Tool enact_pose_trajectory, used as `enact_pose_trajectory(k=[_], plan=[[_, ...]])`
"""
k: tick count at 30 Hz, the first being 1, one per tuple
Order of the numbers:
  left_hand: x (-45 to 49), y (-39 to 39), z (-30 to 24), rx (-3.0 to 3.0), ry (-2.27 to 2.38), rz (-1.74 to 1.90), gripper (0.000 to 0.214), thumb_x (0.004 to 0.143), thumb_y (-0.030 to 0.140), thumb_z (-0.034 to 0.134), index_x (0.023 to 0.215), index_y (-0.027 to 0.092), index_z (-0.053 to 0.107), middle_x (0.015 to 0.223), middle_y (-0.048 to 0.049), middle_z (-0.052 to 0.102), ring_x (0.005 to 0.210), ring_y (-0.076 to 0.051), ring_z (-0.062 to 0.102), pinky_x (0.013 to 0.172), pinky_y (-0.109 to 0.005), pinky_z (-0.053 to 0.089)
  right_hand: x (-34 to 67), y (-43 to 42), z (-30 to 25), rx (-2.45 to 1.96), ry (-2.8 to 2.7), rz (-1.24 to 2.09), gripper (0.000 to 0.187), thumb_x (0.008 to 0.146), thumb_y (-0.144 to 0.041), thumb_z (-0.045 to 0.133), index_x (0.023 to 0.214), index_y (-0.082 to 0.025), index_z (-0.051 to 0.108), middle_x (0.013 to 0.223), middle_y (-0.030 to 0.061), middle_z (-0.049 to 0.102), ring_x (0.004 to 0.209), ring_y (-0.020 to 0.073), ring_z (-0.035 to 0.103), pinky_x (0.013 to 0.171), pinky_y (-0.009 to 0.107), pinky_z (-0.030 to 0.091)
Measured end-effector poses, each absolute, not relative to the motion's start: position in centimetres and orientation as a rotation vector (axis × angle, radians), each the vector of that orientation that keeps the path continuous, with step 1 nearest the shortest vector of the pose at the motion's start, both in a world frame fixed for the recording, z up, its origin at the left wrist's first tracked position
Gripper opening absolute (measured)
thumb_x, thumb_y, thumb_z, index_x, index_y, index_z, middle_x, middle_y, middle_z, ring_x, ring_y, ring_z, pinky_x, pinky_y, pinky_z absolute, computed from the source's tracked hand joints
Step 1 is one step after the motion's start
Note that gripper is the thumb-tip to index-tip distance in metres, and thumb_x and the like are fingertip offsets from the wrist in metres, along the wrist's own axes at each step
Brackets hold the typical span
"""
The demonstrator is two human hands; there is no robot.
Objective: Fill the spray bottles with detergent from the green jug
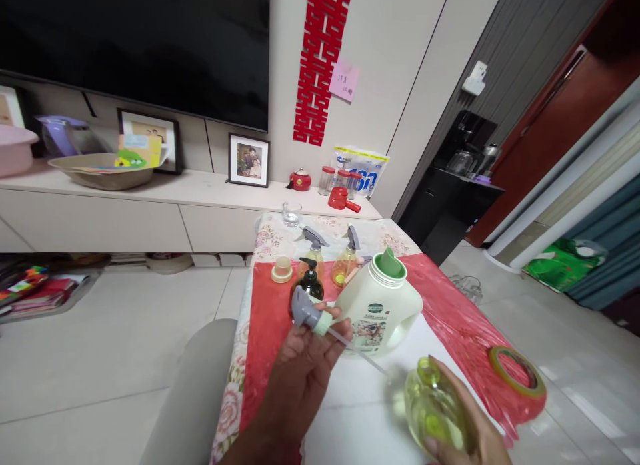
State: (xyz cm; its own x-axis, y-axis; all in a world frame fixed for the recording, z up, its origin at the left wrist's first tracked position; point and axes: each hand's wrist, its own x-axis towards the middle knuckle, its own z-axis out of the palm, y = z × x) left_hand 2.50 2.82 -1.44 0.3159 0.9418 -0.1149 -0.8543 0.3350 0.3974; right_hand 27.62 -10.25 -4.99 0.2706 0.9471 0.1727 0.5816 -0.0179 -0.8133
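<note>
My left hand [313,358] grips a grey spray nozzle [306,310] by its pale green collar, with its thin clear tube slanting down to the right. In my right hand [467,415] is a yellow-green clear bottle [433,408], its neck uncapped. The tube's end is near the bottle but apart from its mouth. Behind my left hand stands a large pale green detergent jug [377,312] with an open green spout. Beside it are a dark pump bottle [311,282] and two yellow spray bottles with grey heads, one of them [345,265] nearer the jug.
A cream cap [282,270] sits left of the bottles and a glass cup [291,213] behind them. A roll of tape [517,370] lies on the red cloth [450,305] at right. Beyond the table runs a white TV cabinet [215,218] holding several items.
</note>
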Motion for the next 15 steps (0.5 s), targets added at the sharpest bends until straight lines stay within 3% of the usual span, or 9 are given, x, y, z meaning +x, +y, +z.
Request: enact_pose_trajectory(k=[4,8,10,15], plan=[[2.6,3.7,-5.2,0.226,0.350,1.136,0.052,0.065,0.029,0.095,0.111,0.029,0.070,0.122,-0.0044,0.070,0.112,-0.026,0.067,0.107,-0.050,0.049,29.3,-8.9,-1.1,-1.795,-1.278,0.431,0.088,0.084,-0.058,0.067,0.158,-0.025,0.032,0.150,0.0147,0.050,0.133,0.0333,0.055,0.105,0.041,0.054],[3.4,3.3,-8.9,0.239,0.376,1.029,0.043,0.066,0.026,0.095,0.104,0.027,0.074,0.120,-0.0043,0.070,0.105,-0.025,0.069,0.099,-0.044,0.052,30.5,-5.7,4.7,-1.882,-1.504,0.048,0.086,0.078,-0.064,0.072,0.153,-0.034,0.040,0.143,0.0077,0.057,0.122,0.0330,0.063,0.092,0.044,0.060],[3.6,3.1,-9.8,0.227,0.396,1.006,0.041,0.065,0.025,0.095,0.101,0.026,0.075,0.117,-0.0046,0.070,0.105,-0.025,0.070,0.097,-0.043,0.052,30.5,-3.9,7.5,-1.837,-1.714,-0.193,0.079,0.083,-0.061,0.069,0.152,-0.035,0.040,0.140,0.0069,0.058,0.115,0.0303,0.065,0.088,0.045,0.060],[3.5,3.4,-10.6,0.220,0.436,0.985,0.047,0.060,0.027,0.098,0.101,0.025,0.074,0.107,-0.0046,0.073,0.097,-0.025,0.071,0.092,-0.041,0.052,29.2,0.1,12.4,-1.563,-2.068,-0.687,0.064,0.094,-0.046,0.058,0.152,-0.026,0.040,0.134,0.0116,0.057,0.116,0.0295,0.057,0.092,0.047,0.053]])
